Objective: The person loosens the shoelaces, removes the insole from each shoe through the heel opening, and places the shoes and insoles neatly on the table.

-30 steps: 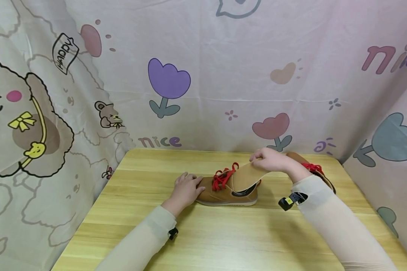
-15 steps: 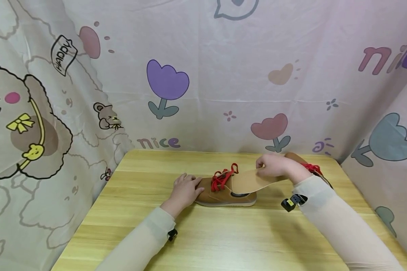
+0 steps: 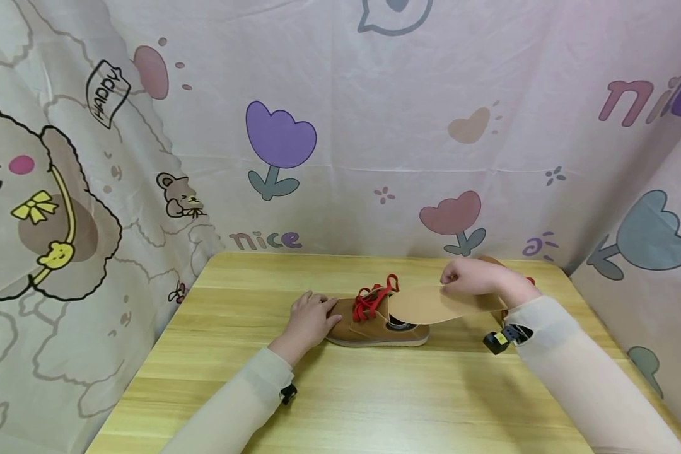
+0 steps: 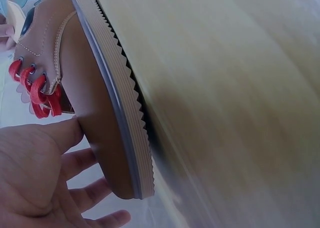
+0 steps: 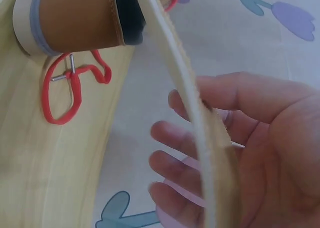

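Observation:
A brown lace-up shoe (image 3: 349, 323) with red laces (image 3: 369, 302) sits sole-down on the table, toe to the left. My left hand (image 3: 308, 320) holds its toe, with the thumb (image 4: 65, 134) on the upper and the fingers round the far side. Between thumb and fingers, my right hand (image 3: 473, 276) pinches a tan insole (image 3: 425, 305). One end of this insole lies over the shoe's dark opening (image 3: 399, 324); the other reaches right, under my right wrist. Seen from the right wrist, the insole (image 5: 222, 170) shows edge-on beside the shoe's heel (image 5: 77, 20).
A second brown shoe (image 3: 490, 259) stands at the back right, mostly hidden by my right hand and forearm. A looped red lace end with metal tips (image 5: 72, 65) lies beside the heel. Behind the wooden table (image 3: 363, 397) hangs a patterned cloth (image 3: 340, 126).
My right hand has moved right and somewhat lower, drawing the insole from a steep tilt to nearly level and further out of the shoe. The left hand stays on the toe.

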`<control>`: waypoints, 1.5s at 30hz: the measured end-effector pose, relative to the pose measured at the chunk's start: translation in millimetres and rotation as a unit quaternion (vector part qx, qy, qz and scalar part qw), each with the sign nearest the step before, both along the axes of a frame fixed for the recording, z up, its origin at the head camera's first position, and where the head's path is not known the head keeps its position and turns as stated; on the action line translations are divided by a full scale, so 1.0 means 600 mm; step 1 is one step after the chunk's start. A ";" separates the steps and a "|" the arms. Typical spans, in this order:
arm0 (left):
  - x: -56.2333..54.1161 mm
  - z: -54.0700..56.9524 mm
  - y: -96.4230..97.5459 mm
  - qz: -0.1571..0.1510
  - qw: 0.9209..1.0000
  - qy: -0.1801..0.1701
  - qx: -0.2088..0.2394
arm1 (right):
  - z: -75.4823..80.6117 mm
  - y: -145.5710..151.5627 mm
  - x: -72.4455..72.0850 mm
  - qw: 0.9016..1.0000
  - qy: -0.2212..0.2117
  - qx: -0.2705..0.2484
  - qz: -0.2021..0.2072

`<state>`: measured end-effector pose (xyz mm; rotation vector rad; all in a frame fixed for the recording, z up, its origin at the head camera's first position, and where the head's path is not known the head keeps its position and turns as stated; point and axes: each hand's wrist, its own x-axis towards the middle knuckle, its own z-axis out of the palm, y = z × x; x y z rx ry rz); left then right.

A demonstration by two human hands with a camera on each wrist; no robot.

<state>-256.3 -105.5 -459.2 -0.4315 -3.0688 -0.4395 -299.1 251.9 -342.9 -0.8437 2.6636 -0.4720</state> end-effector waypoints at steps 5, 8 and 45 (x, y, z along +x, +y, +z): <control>-0.001 0.000 0.001 0.002 1.000 -0.003 0.002 | 0.001 0.022 0.002 1.000 -0.004 -0.018 -0.008; 0.000 0.002 0.002 0.002 1.000 -0.006 0.004 | 0.004 0.034 0.004 0.999 -0.002 -0.027 -0.021; 0.003 0.000 -0.002 0.004 1.000 -0.001 0.001 | -0.084 0.045 -0.023 0.938 0.111 -0.095 -0.315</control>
